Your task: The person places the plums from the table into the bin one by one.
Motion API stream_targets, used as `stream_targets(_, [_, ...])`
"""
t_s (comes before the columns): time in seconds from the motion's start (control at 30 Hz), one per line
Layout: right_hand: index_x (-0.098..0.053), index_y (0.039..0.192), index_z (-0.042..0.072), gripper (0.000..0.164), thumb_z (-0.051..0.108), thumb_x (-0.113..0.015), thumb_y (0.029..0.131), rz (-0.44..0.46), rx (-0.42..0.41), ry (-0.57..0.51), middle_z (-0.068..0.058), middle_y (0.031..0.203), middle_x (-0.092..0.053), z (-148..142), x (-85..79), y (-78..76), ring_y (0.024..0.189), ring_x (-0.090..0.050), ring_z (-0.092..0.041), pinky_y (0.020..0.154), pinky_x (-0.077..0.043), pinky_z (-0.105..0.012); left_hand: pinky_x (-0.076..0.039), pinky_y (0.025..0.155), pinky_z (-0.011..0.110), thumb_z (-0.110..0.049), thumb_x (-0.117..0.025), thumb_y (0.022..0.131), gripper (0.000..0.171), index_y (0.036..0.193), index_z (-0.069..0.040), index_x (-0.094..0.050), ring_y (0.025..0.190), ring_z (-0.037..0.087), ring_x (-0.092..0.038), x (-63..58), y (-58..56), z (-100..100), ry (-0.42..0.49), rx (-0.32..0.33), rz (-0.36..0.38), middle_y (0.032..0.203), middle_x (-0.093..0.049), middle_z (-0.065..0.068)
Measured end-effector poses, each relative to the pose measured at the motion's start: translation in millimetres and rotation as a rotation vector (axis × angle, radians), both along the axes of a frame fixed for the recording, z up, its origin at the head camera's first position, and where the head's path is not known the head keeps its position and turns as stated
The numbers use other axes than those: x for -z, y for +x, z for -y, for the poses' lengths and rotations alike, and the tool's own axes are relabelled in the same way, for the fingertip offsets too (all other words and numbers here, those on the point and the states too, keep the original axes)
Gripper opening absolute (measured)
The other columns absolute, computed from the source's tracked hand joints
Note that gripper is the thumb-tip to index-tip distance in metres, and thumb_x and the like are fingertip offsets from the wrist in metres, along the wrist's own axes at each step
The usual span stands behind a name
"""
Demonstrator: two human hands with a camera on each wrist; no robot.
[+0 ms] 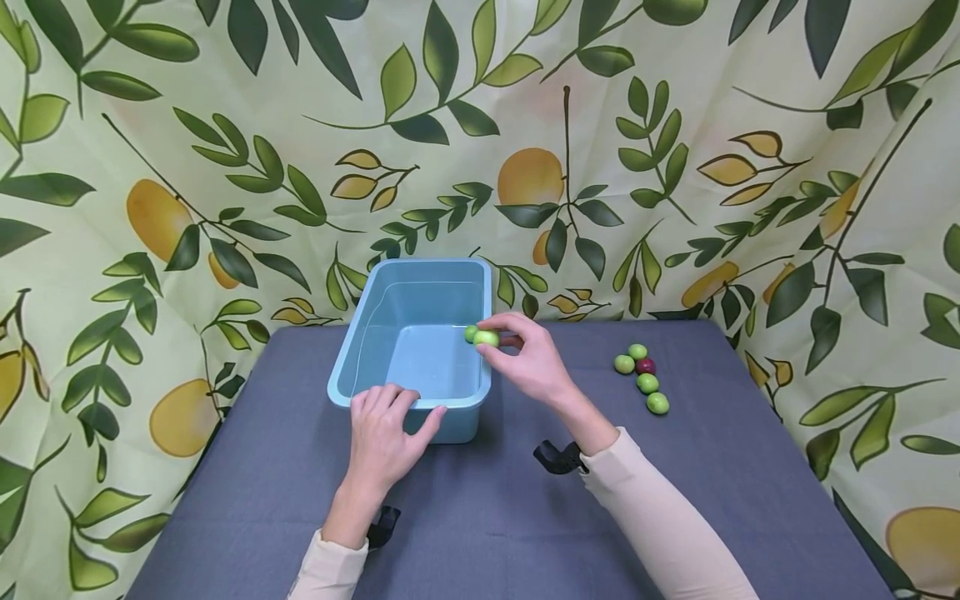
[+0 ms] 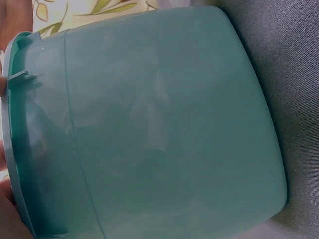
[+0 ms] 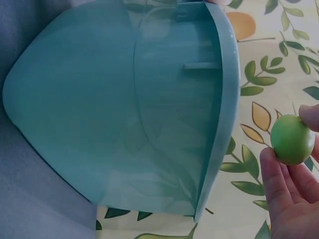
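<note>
A light blue plastic tub (image 1: 411,421) stands on the table. My left hand (image 1: 384,433) holds its near rim, fingers bent over the edge and thumb spread along it. At the tub's right rim, my right hand (image 1: 528,358) pinches a small round green fruit (image 1: 487,338) between thumb and fingertips. The right wrist view shows this green fruit (image 3: 292,139) up close, smooth and pale green. Just left of it in the head view, a second green fruit (image 1: 471,333) overlaps the tub's inner wall.
Several small fruits lie in a loose cluster on the table's right side: green ones (image 1: 647,383) around one dark red fruit (image 1: 645,367). A dark blue-grey cloth (image 1: 517,533) covers the table. Behind it hangs a leaf-and-fruit patterned curtain (image 1: 450,167).
</note>
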State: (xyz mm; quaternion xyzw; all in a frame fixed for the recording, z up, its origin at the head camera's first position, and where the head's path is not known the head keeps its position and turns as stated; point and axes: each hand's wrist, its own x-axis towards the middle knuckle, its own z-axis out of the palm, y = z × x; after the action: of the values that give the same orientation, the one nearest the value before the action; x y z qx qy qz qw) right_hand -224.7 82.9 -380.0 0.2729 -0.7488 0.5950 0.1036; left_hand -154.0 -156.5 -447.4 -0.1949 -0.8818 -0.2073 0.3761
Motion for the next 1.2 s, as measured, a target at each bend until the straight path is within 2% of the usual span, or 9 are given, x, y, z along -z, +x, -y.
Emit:
stream_targets(0.27, [-0.073,0.115,0.002,0.027,0.006,-0.076,0.088,-0.017,0.019,0.037,-0.009,0.114,-0.067,13,2.9,-4.9,0.099,-0.064,-0.021,0.090,-0.056,-0.035,-0.037,0.079,0.050,-0.054,-0.060,0.094,0.050,0.084,-0.006,-0.070,0.073,0.029,-0.052,0.4,-0.6,0,0.001,0.003,-0.008,0.080,-0.060,0.007])
stream_targets(0.53, [-0.073,0.115,0.005,0.026,0.010,-0.076,0.089,-0.024,0.030,0.105,-0.008,0.113,-0.067,20,7.5,-8.1,0.100,-0.064,-0.021,0.092,-0.055,-0.043,-0.037,0.079,0.050,-0.055,-0.059,0.095,0.052,0.084,-0.006,-0.070,0.073,0.029,-0.052,2.0,-0.3,0,0.004,0.001,-0.011,0.080,-0.060,0.006])
stream_targets(0.67, [-0.073,0.116,0.005,0.027,0.009,-0.076,0.089,-0.015,0.033,0.120,-0.009,0.114,-0.067,21,10.2,-8.6,0.103,-0.064,-0.022,0.093,-0.055,-0.040,-0.037,0.079,0.050,-0.051,-0.065,0.091,0.046,0.084,-0.006,-0.070,0.073,0.029,-0.052,2.3,0.2,-1,0.003,0.005,-0.011,0.080,-0.060,0.006])
stream_targets(0.87, [-0.073,0.115,0.004,0.025,0.008,-0.075,0.090,-0.026,0.046,0.134,-0.008,0.111,-0.068,19,12.4,-8.2,0.101,-0.066,-0.022,0.091,-0.055,-0.036,-0.037,0.079,0.050,-0.051,-0.064,0.092,0.046,0.085,-0.006,-0.071,0.073,0.029,-0.052,1.3,1.0,-1,0.003,-0.001,0.001,0.081,-0.060,0.006])
stream_targets(1.03, [-0.074,0.113,0.004,0.024,0.008,-0.076,0.089,-0.042,0.051,0.143,-0.007,0.110,-0.069,15,8.5,-6.9,0.099,-0.068,-0.024,0.089,-0.056,-0.034,-0.037,0.079,0.051,-0.048,-0.067,0.089,0.043,0.085,-0.006,-0.071,0.073,0.029,-0.052,1.0,0.4,0,0.004,0.005,-0.003,0.081,-0.060,0.007])
stream_targets(1.2, [-0.074,0.111,0.004,0.022,0.008,-0.075,0.090,-0.059,0.055,0.169,-0.005,0.110,-0.069,9,0.2,-4.8,0.098,-0.068,-0.025,0.090,-0.055,-0.033,-0.037,0.080,0.051,-0.051,-0.065,0.091,0.046,0.085,-0.006,-0.071,0.074,0.029,-0.052,0.6,0.1,0,0.002,0.004,0.005,0.081,-0.061,0.007])
